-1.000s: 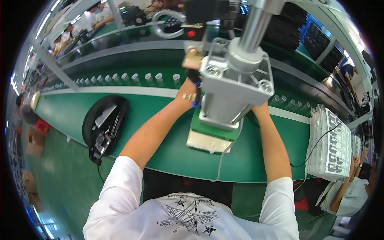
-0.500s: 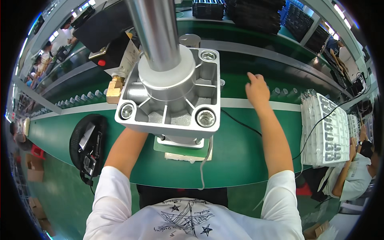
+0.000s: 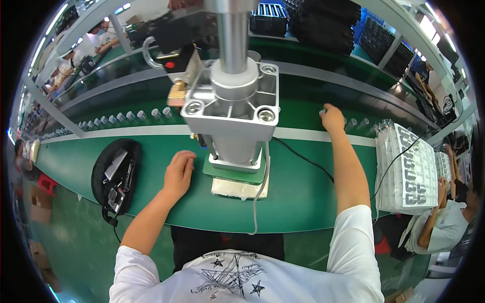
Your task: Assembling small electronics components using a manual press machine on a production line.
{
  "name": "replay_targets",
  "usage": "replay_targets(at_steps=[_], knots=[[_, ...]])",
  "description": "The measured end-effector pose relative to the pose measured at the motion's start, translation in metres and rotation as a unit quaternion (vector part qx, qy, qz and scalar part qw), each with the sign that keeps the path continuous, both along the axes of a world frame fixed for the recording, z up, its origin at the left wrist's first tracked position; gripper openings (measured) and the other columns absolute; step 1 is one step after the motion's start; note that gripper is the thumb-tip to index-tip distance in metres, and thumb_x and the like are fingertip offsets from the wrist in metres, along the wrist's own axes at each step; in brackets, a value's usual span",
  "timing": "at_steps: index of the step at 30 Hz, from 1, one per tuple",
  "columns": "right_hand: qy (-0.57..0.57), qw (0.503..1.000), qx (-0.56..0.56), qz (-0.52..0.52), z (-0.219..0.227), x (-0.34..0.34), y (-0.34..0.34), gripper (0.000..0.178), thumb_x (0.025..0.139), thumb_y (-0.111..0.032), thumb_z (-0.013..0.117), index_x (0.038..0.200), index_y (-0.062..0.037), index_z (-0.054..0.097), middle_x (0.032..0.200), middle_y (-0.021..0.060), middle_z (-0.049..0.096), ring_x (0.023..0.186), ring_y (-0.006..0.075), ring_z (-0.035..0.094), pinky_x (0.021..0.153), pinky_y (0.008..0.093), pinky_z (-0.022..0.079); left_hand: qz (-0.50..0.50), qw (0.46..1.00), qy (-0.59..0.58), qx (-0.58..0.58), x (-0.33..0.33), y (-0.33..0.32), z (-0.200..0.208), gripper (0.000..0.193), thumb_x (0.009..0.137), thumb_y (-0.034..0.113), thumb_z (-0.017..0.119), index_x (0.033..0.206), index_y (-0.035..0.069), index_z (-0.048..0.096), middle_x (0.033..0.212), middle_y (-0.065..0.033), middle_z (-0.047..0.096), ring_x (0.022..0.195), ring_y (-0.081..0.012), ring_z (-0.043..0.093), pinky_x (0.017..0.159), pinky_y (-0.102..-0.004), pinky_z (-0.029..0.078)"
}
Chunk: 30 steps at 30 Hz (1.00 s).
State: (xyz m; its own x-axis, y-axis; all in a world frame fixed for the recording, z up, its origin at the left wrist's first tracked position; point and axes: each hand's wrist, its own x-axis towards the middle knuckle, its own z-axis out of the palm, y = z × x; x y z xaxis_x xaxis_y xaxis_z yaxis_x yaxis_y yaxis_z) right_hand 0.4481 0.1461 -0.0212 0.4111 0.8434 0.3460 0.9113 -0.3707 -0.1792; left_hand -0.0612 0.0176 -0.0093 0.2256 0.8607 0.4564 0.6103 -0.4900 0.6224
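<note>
Our left hand (image 3: pixel 179 174) has come out from behind the press (image 3: pixel 235 106) since half a second ago and is now at the near left of it, over the table (image 3: pixel 303 207). Our right hand (image 3: pixel 333 120) remains over the belt (image 3: pixel 298 111), to the right of the press, its fingers now drawn together.

With the right fingertips we appear to pinch a small silvery cylinder (image 3: pixel 322 113), right of the press and apart from it. Our left fingers are loosely curled; we see nothing in them, but the palm is hidden, so we cannot tell whether they hold anything.

As for progress, we judge ourselves mid-cycle: one piece seems in hand, and others are waiting or done. A long row of cylinders (image 3: pixel 129 115) stands left of the press, and a few more cylinders (image 3: pixel 353 122) stand right of it, beyond our hand. Nothing visible marks which are finished, so we cannot count what is left. Whether a piece sits under the press, above the green plate (image 3: pixel 235 174), is hidden from us.
</note>
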Motion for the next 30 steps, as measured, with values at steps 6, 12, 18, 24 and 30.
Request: replay_targets(at_steps=[6,12,18,24,30], knots=[[0.284,0.930,0.033,0.230,0.035,-0.075,-0.042,0.038,0.081,-0.009,0.068,0.119,-0.0058,0.065,0.102,0.0113,0.069,0.089,0.0198,0.064,0.083,0.0310,0.050,0.013,0.999,-0.044,-0.018,-0.012,-0.011,-0.006,0.013,0.097,0.002,0.051,0.104,0.001,0.062,0.106,-0.0091,0.061,0.071,-0.0136,0.060,0.064,-0.0261,0.049],[0.372,0.840,-0.110,0.378,0.082,-0.179,-0.141,0.029,0.081,-0.004,0.068,0.109,0.0008,0.064,0.096,0.0041,0.066,0.091,0.0129,0.059,0.080,0.0289,0.049,-0.055,0.996,-0.072,0.020,0.025,-0.013,0.018,0.015,0.093,0.005,0.057,0.108,0.002,0.062,0.111,-0.0119,0.061,0.085,-0.0223,0.062,0.071,-0.0294,0.051],[0.532,0.752,-0.121,0.370,0.056,-0.226,-0.163,0.039,0.076,-0.001,0.074,0.113,-0.0005,0.061,0.100,0.0042,0.064,0.093,0.0155,0.059,0.078,0.0306,0.050,-0.125,0.991,-0.049,0.004,0.053,-0.014,0.015,0.031,0.085,0.017,0.066,0.113,0.004,0.059,0.115,-0.0155,0.060,0.113,-0.0369,0.054,0.097,-0.0459,0.043],[0.439,0.826,-0.056,0.349,0.049,-0.215,-0.180,0.042,0.075,-0.007,0.077,0.113,-0.0003,0.060,0.101,0.0056,0.065,0.090,0.0158,0.058,0.079,0.0328,0.050,-0.152,0.987,-0.033,0.034,0.072,-0.021,0.014,0.035,0.082,0.020,0.068,0.113,0.006,0.057,0.109,-0.0139,0.060,0.118,-0.0365,0.049,0.105,-0.0490,0.034],[0.421,0.837,0.046,0.346,0.036,-0.225,-0.180,0.048,0.075,-0.010,0.079,0.117,0.0005,0.059,0.108,0.0078,0.066,0.095,0.0177,0.061,0.083,0.0342,0.050,-0.189,0.981,-0.006,-0.036,0.072,-0.011,0.019,0.031,0.080,0.014,0.066,0.108,0.006,0.058,0.104,-0.0132,0.061,0.121,-0.0358,0.048,0.107,-0.0497,0.033]])
